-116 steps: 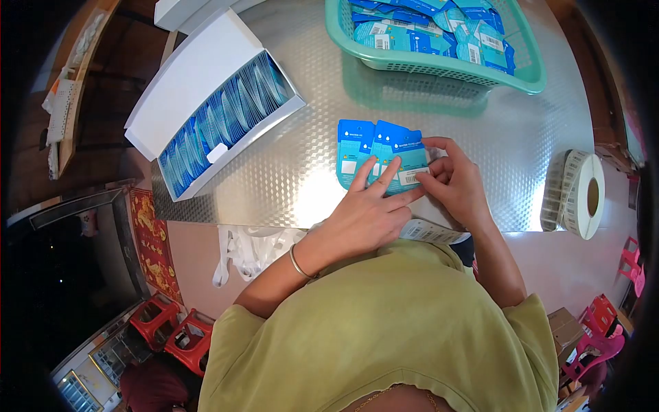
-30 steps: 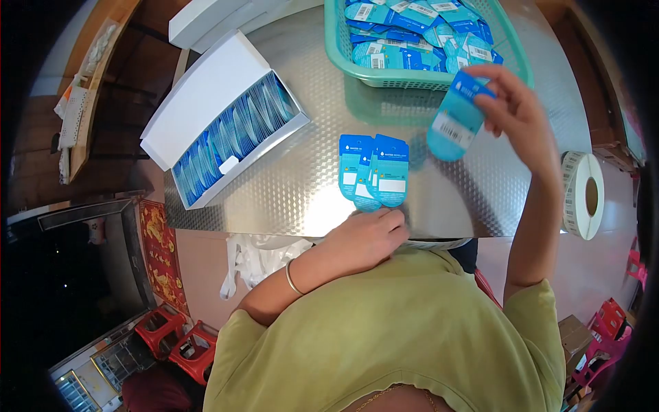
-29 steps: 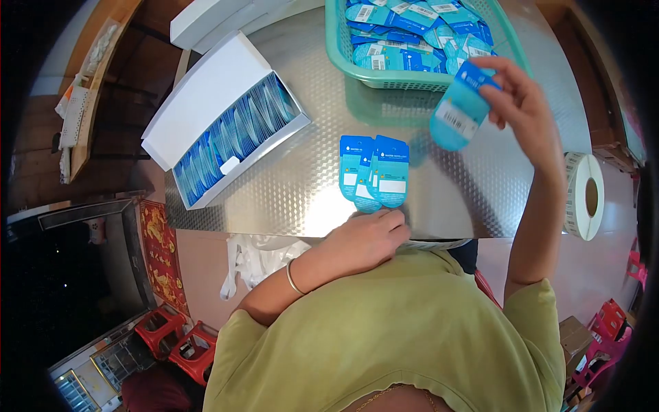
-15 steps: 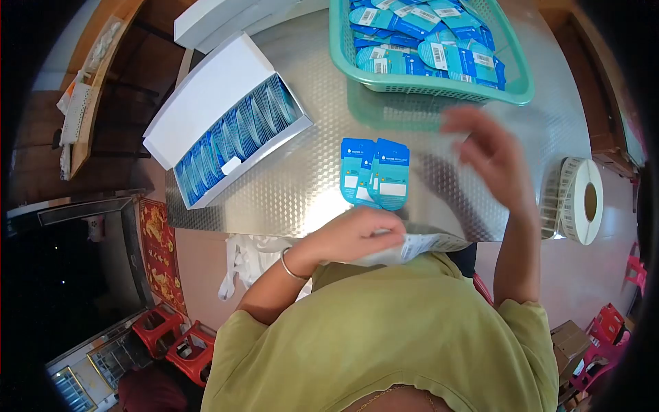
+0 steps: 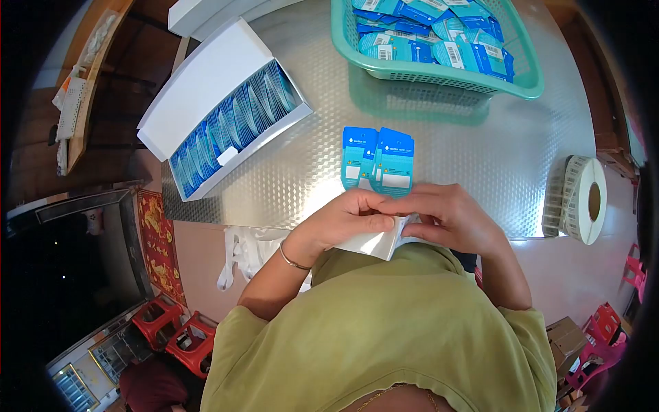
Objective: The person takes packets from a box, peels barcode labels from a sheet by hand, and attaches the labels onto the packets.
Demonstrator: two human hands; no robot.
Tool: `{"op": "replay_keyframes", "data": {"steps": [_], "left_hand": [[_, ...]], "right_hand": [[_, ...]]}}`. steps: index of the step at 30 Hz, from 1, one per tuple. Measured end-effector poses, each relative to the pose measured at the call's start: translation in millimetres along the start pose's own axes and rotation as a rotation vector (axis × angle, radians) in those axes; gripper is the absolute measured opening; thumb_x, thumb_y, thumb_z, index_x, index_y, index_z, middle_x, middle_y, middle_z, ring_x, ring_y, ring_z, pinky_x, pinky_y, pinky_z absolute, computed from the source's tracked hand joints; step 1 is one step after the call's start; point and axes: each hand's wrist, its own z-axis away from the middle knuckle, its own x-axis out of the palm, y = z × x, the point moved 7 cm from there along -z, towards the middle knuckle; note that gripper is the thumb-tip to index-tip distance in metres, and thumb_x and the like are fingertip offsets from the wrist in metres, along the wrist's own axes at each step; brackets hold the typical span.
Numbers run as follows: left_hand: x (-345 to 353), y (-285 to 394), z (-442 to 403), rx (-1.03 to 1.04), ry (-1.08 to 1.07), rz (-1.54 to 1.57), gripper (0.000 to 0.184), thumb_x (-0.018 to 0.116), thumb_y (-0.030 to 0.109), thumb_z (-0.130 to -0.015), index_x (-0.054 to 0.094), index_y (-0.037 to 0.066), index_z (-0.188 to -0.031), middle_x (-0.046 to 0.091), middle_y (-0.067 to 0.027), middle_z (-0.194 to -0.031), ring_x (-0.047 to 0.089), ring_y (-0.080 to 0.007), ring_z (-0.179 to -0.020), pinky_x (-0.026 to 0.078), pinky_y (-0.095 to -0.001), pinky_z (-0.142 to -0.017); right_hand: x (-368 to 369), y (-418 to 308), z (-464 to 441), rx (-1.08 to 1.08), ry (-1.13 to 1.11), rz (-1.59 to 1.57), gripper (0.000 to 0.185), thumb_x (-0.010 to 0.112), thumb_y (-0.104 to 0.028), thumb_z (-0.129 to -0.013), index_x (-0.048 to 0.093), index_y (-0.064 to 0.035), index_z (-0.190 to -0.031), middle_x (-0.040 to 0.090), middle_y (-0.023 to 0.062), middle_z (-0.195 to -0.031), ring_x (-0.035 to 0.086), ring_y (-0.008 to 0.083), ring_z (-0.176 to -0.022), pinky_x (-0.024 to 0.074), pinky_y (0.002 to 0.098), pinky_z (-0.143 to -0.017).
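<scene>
My left hand (image 5: 350, 218) is closed on a strip of label backing (image 5: 371, 244), its thumb on top, at the table's front edge. My right hand (image 5: 449, 218) meets it from the right, with fingers pinched at the strip's folded end; whether a label is between them is too small to tell. Just beyond my hands lie several overlapping blue and teal cards (image 5: 397, 159) with blank white boxes. A green basket (image 5: 439, 73) at the back holds many such cards with barcode labels. The label roll (image 5: 585, 200) stands on the right edge of the table.
An open white box (image 5: 206, 82) packed with blue cards is on the left of the metal table (image 5: 302, 158). Behind it is another white box (image 5: 206, 15). White plastic bags (image 5: 240, 257) hang below the front edge. Red stools (image 5: 192, 343) stand on the floor at left.
My right hand put a barcoded card into the basket, then came back to my left hand at the front edge. My left hand has lifted the label strip.
</scene>
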Motion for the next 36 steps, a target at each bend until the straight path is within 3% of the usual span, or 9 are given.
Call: {"op": "replay_keyframes", "data": {"steps": [8, 11, 19, 22, 25, 28, 30, 36], "left_hand": [[-1, -8, 1, -0.029, 0.108, 0.166, 0.023, 0.066, 0.019, -0.093, 0.067, 0.002, -0.108, 0.065, 0.0016, -0.096, 0.058, -0.0044, -0.084, 0.047, -0.0217, -0.073], [-4, -10, 1, -0.020, 0.102, 0.127, 0.019, 0.065, 0.019, -0.095, 0.066, 0.002, -0.104, 0.064, 0.0027, -0.093, 0.057, -0.0037, -0.082, 0.046, -0.0212, -0.072], [-1, -1, 4, -0.041, 0.124, 0.076, 0.016, 0.061, 0.019, -0.096, 0.064, 0.004, -0.098, 0.061, 0.0055, -0.091, 0.053, -0.0013, -0.083, 0.043, -0.0196, -0.072], [-7, 7, 7, -0.022, 0.174, -0.059, 0.014, 0.059, 0.017, -0.096, 0.062, 0.004, -0.095, 0.062, 0.0016, -0.090, 0.056, -0.0081, -0.080, 0.044, -0.0233, -0.072], [-7, 34, 14, 0.127, 0.165, -0.827, 0.013, 0.057, 0.014, -0.096, 0.061, 0.002, -0.100, 0.063, -0.0080, -0.106, 0.059, -0.0174, -0.097, 0.046, -0.0319, -0.086], [12, 54, 17, 0.394, 0.109, -1.189, 0.013, 0.059, 0.016, -0.093, 0.059, 0.003, -0.091, 0.061, -0.0129, -0.119, 0.056, -0.0298, -0.113, 0.043, -0.0406, -0.095], [19, 49, 18, 0.449, 0.137, -1.372, 0.012, 0.060, 0.015, -0.090, 0.057, 0.004, -0.086, 0.058, -0.0119, -0.128, 0.050, -0.0341, -0.123, 0.040, -0.0453, -0.101], [29, 28, 8, 0.412, 0.091, -1.568, 0.013, 0.064, 0.017, -0.086, 0.058, 0.007, -0.082, 0.052, -0.0080, -0.140, 0.037, -0.0360, -0.139, 0.030, -0.0507, -0.111]], "right_hand": [[-2, 7, 6, 0.048, 0.108, -0.084, 0.037, 0.078, 0.003, -0.072, 0.073, -0.0111, -0.107, 0.063, 0.0053, -0.104, 0.063, 0.0149, -0.079, 0.0519, 0.0255, -0.058], [-3, 8, 6, 0.002, 0.127, -0.034, 0.032, 0.077, -0.002, -0.075, 0.073, -0.0137, -0.105, 0.064, 0.0054, -0.100, 0.065, 0.0228, -0.085, 0.0551, 0.0330, -0.071], [-5, 7, 7, -0.074, 0.124, -0.011, 0.024, 0.077, -0.003, -0.075, 0.073, -0.0126, -0.097, 0.064, 0.0044, -0.102, 0.065, 0.0206, -0.085, 0.0544, 0.0308, -0.069], [-10, 10, 8, 0.016, 0.086, -0.106, 0.018, 0.075, -0.001, -0.078, 0.072, -0.0098, -0.093, 0.064, 0.0039, -0.101, 0.064, 0.0165, -0.086, 0.0527, 0.0273, -0.069], [-16, 34, 14, 0.140, 0.175, -0.323, 0.012, 0.070, 0.000, -0.083, 0.068, -0.0059, -0.093, 0.064, 0.0030, -0.101, 0.061, 0.0102, -0.088, 0.0499, 0.0236, -0.069], [-17, 60, 17, 0.321, 0.314, -0.569, 0.007, 0.065, -0.002, -0.089, 0.063, -0.0028, -0.096, 0.065, 0.0025, -0.100, 0.058, 0.0063, -0.089, 0.0479, 0.0218, -0.070], [-15, 77, 20, 0.475, 0.354, -0.649, 0.008, 0.062, -0.005, -0.093, 0.059, -0.0017, -0.100, 0.065, 0.0031, -0.100, 0.058, 0.0065, -0.090, 0.0484, 0.0222, -0.074], [-15, 81, 10, 0.448, 0.406, -0.618, 0.010, 0.063, -0.007, -0.093, 0.058, -0.0002, -0.098, 0.065, 0.0057, -0.104, 0.059, 0.0064, -0.090, 0.0478, 0.0210, -0.076]]}}
